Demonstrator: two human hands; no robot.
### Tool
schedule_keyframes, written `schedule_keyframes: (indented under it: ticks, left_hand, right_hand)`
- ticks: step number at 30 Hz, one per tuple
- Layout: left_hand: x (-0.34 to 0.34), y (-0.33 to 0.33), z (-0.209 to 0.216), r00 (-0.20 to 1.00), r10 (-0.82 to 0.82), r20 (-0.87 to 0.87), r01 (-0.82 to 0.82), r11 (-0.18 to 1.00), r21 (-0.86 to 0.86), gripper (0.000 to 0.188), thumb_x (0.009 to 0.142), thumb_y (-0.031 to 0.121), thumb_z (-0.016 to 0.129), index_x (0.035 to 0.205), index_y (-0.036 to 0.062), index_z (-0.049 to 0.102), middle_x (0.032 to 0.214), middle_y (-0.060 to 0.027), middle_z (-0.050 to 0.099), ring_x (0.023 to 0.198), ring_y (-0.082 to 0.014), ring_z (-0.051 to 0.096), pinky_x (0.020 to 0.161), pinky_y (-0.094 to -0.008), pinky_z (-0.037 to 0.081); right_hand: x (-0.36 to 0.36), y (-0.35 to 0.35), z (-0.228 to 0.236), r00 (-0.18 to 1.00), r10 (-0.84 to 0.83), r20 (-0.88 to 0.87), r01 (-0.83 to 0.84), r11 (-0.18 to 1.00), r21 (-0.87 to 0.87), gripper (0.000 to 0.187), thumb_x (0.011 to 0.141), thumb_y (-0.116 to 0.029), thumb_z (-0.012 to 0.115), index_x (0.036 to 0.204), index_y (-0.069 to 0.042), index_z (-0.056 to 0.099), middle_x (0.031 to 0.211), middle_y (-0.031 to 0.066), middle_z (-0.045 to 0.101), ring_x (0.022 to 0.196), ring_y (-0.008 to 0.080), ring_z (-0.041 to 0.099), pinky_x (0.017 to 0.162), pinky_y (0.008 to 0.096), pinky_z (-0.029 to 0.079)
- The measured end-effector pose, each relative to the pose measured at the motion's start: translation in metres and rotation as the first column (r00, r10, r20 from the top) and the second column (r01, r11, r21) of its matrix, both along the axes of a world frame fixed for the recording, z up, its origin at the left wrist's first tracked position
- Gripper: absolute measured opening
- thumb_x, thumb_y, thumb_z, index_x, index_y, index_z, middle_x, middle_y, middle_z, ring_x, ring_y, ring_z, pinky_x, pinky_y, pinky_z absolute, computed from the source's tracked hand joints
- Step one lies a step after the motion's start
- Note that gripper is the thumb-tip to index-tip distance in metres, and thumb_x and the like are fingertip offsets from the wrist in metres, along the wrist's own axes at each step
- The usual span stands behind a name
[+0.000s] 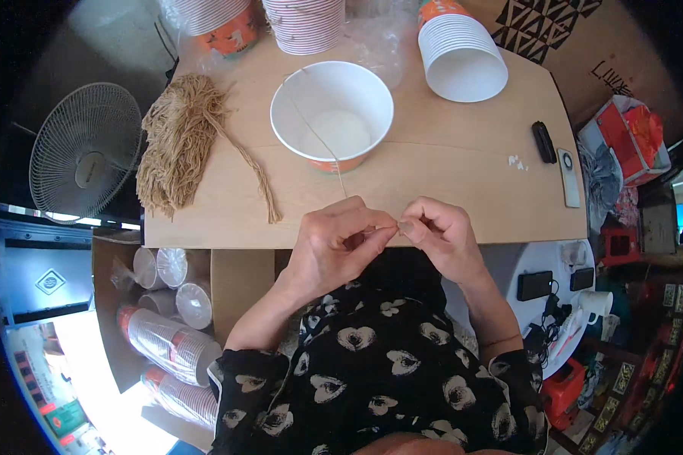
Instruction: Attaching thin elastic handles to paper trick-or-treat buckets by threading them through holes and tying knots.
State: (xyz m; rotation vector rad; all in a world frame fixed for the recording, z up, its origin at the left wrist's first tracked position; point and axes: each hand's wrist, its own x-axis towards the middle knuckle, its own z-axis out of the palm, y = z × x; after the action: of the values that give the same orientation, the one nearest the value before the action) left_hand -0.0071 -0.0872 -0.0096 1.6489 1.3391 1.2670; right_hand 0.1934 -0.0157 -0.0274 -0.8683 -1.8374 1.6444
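Observation:
My left hand (338, 236) is closed, with a thin tan string (319, 139) running into its fingers. The string's other end lies across a white paper bucket (332, 114) with an orange lower band, which stands upright just beyond my hands. My right hand (442, 236) pinches thumb to forefinger, and its fingertips meet those of the left hand. What lies between the touching fingertips is too small to make out. Both hands are above the near edge of the wooden table (463, 182).
A bundle of tan strings (178, 144) lies at the left. Stacked paper buckets (463, 57) lie at the far right, with another stack (305, 23) behind. Small white pieces (517, 162), a black object (542, 142) and a silver device (568, 178) sit at the right. A fan (87, 152) stands left.

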Motion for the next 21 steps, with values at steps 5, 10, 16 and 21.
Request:
schedule_keyframes:
  ticks: [5, 10, 16, 21]
  left_hand:
    - [-0.001, -0.011, -0.002, 0.986, 0.149, -0.078, -0.144, 0.988, 0.063, 0.011, 0.083, -0.001, 0.075, 0.093, 0.0031, 0.074, 0.073, -0.0058, 0.061, 0.056, -0.0124, 0.059, 0.049, -0.0265, 0.045]
    - [-0.024, -0.023, 0.012, 0.817, 0.519, -0.25, -0.337, 0.782, 0.524, 0.024, 0.074, -0.006, 0.079, 0.095, 0.0038, 0.072, 0.072, -0.0053, 0.063, 0.055, -0.0157, 0.06, 0.048, -0.0273, 0.047]
    - [-0.02, -0.022, -0.014, 0.767, 0.612, -0.194, -0.438, 0.72, 0.538, 0.02, 0.074, -0.005, 0.079, 0.09, 0.004, 0.073, 0.069, -0.0044, 0.062, 0.056, -0.0141, 0.062, 0.048, -0.0257, 0.048]
    - [-0.013, -0.009, -0.059, 0.781, 0.623, 0.034, -0.61, 0.752, 0.251, 0.012, 0.079, 0.001, 0.079, 0.089, 0.0025, 0.073, 0.068, -0.0035, 0.06, 0.054, -0.0082, 0.057, 0.048, -0.0225, 0.046]
  right_hand:
    - [-0.007, 0.002, 0.008, 0.996, 0.067, -0.059, -0.067, 0.998, 0.012, 0.016, 0.097, -0.017, 0.067, 0.096, -0.001, 0.064, 0.08, -0.003, 0.058, 0.071, 0.0019, 0.049, 0.061, 0.0193, 0.039]
    - [-0.039, 0.061, 0.036, 0.971, -0.217, 0.102, -0.019, 0.356, 0.934, 0.03, 0.081, -0.012, 0.077, 0.11, -0.008, 0.071, 0.113, 0.0078, 0.07, 0.11, 0.0261, 0.062, 0.097, 0.0402, 0.042]
    - [-0.054, 0.083, 0.015, 0.985, -0.099, 0.143, -0.11, 0.282, 0.953, 0.017, 0.077, -0.017, 0.079, 0.09, -0.009, 0.074, 0.096, 0.0019, 0.071, 0.105, 0.0212, 0.061, 0.1, 0.0422, 0.036]
    - [-0.069, 0.055, 0.014, 0.983, -0.137, 0.123, -0.061, 0.389, 0.919, 0.012, 0.078, -0.014, 0.078, 0.086, -0.008, 0.072, 0.088, 0.0014, 0.07, 0.1, 0.0204, 0.062, 0.096, 0.0403, 0.036]
